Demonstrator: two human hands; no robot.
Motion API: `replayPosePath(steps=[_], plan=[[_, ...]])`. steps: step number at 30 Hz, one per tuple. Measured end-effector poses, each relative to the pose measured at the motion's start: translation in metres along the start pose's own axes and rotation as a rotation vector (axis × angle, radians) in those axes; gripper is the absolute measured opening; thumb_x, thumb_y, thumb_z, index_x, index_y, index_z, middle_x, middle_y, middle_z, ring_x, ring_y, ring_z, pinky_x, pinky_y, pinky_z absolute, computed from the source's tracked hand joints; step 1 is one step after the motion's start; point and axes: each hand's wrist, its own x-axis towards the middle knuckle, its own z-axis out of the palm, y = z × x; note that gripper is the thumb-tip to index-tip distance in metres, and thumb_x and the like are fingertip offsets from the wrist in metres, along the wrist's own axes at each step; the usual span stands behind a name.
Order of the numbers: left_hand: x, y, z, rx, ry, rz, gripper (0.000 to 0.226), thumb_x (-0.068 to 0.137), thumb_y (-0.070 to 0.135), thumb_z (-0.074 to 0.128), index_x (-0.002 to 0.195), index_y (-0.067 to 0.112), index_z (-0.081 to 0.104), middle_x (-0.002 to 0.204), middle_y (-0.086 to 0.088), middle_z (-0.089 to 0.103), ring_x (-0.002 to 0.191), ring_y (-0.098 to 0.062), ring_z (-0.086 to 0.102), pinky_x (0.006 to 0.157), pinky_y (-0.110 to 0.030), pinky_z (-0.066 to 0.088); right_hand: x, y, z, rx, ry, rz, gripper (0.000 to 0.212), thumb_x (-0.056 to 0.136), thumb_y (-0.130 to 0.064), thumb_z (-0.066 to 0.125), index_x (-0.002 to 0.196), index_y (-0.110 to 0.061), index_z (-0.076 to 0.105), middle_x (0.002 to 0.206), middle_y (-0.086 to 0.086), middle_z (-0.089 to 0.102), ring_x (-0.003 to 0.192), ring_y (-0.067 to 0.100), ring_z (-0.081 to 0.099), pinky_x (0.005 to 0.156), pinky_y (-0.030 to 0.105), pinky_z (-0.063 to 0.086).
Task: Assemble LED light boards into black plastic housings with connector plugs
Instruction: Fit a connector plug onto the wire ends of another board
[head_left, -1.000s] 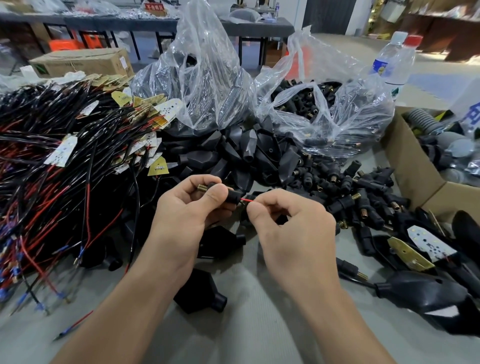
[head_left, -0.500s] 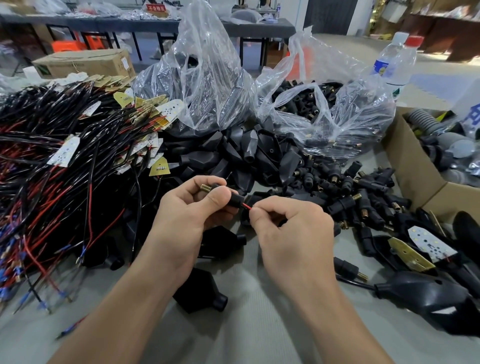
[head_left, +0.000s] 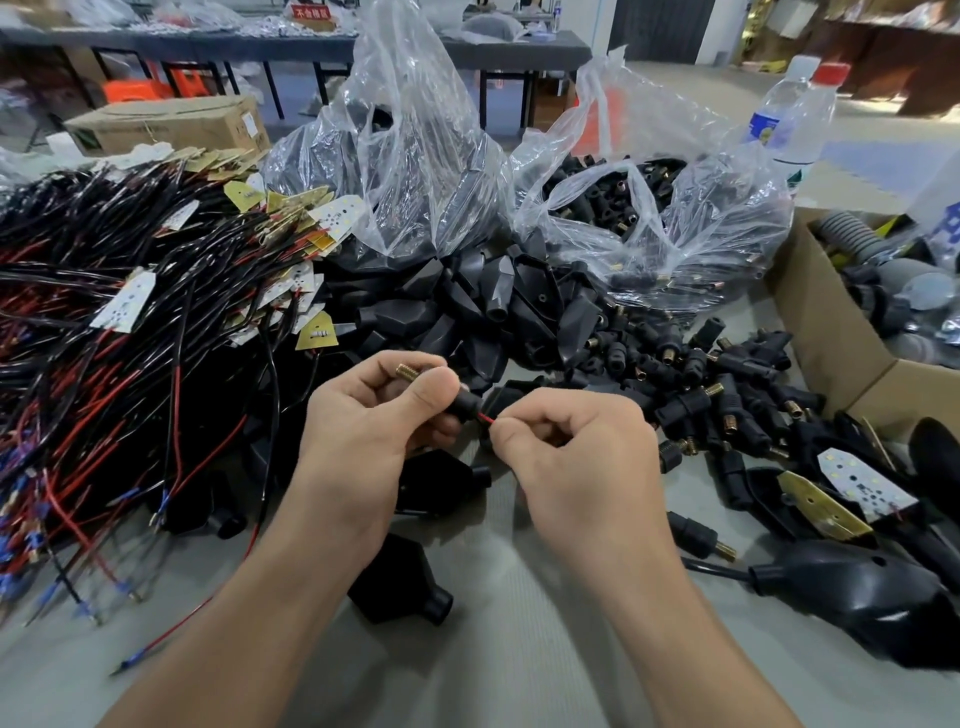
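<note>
Right fingers (head_left: 511, 431) closer; plug (head_left: 464, 404) between left fingers (head_left: 426, 387)

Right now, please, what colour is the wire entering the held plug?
The wire is red; head view shows it best.

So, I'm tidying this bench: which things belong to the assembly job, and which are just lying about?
Job: left hand gripping connector plug; right hand pinching red wire; black housings; wired LED boards.
Lying about: water bottles; far cardboard box.
</note>
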Motion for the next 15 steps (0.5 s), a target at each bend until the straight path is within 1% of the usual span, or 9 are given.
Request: replayPosePath(steps=[1, 2, 3, 5, 7, 10, 12, 15], plan=[[0.0006, 0.0003, -0.0002, -0.019, -0.025, 0.0, 0.018, 0.065, 0.022, 0.092, 0.078, 0.024, 0.079, 0.083, -0.009, 0.077, 0.06, -0.013, 0.066, 0.059, -0.021, 0.055, 0.0018, 0.0013, 0.0003, 0.038, 0.005, 0.024, 0.015, 0.084, -0.017, 0.075, 0.072, -0.026, 0.074, 0.055, -0.002, 0.06, 0.051, 0.01, 0.05, 0.051, 0.02, 0.038], [0.001, 0.0014, 0.0001, -0.026, -0.056, 0.005, 0.012, 0.071, 0.018, 0.085, 0.079, 0.025, 0.079, 0.086, -0.009, 0.078, 0.064, -0.013, 0.066, 0.062, -0.021, 0.055, 0.0028, 0.0018, 0.0003, 0.077, 0.013, 0.039, 0.017, 0.084, -0.015, 0.075, 0.071, -0.025, 0.075, 0.055, 0.0, 0.06, 0.05, 0.007, 0.047, 0.051, 0.019, 0.037], [0.0013, 0.0028, -0.0001, -0.022, -0.09, 0.02, 0.012, 0.075, 0.015, 0.078, 0.08, 0.026, 0.079, 0.089, -0.008, 0.078, 0.068, -0.013, 0.067, 0.066, -0.021, 0.055, 0.0034, 0.0017, 0.0005, 0.114, 0.015, 0.045, 0.018, 0.085, -0.014, 0.074, 0.072, -0.026, 0.076, 0.056, 0.002, 0.06, 0.05, 0.005, 0.046, 0.052, 0.019, 0.037], [0.0012, 0.0054, -0.0012, -0.033, -0.15, 0.032, 0.019, 0.079, 0.011, 0.071, 0.081, 0.028, 0.078, 0.092, -0.004, 0.077, 0.076, -0.012, 0.067, 0.072, -0.021, 0.056, 0.0035, 0.0014, 0.0018, 0.168, 0.009, 0.031, 0.019, 0.087, -0.013, 0.074, 0.076, -0.028, 0.078, 0.058, 0.005, 0.06, 0.051, 0.005, 0.045, 0.052, 0.018, 0.038], [0.0011, 0.0068, -0.0012, -0.073, -0.196, 0.014, 0.022, 0.081, 0.009, 0.068, 0.081, 0.028, 0.078, 0.094, -0.003, 0.076, 0.081, -0.011, 0.067, 0.075, -0.02, 0.055, 0.0038, 0.0019, 0.0028, 0.177, 0.015, 0.007, 0.017, 0.087, -0.015, 0.075, 0.076, -0.028, 0.077, 0.057, 0.004, 0.059, 0.051, 0.004, 0.044, 0.052, 0.017, 0.038], [-0.0005, 0.0057, 0.0016, -0.074, -0.227, -0.001, 0.024, 0.082, 0.008, 0.064, 0.08, 0.029, 0.077, 0.095, -0.003, 0.076, 0.083, -0.01, 0.068, 0.076, -0.02, 0.055, 0.0029, 0.0057, 0.0065, 0.182, 0.05, 0.015, 0.018, 0.088, -0.015, 0.074, 0.073, -0.025, 0.073, 0.049, -0.006, 0.051, 0.048, 0.004, 0.042, 0.05, 0.017, 0.035], [-0.0024, 0.004, 0.0039, 0.012, -0.223, 0.028, 0.024, 0.083, 0.008, 0.064, 0.079, 0.03, 0.074, 0.096, -0.003, 0.077, 0.083, -0.01, 0.068, 0.076, -0.019, 0.054, 0.0007, 0.0081, 0.0087, 0.134, 0.072, 0.018, 0.023, 0.089, -0.014, 0.072, 0.068, -0.021, 0.068, 0.048, -0.011, 0.049, 0.047, 0.005, 0.042, 0.048, 0.016, 0.034], [-0.0046, 0.0039, 0.0057, 0.11, -0.226, 0.075, 0.023, 0.084, 0.009, 0.066, 0.08, 0.03, 0.074, 0.096, -0.005, 0.077, 0.079, -0.009, 0.068, 0.074, -0.018, 0.054, -0.0025, 0.0098, 0.0101, 0.093, 0.056, 0.021, 0.026, 0.091, -0.014, 0.07, 0.066, -0.019, 0.065, 0.05, -0.009, 0.049, 0.046, 0.006, 0.042, 0.046, 0.017, 0.033]])
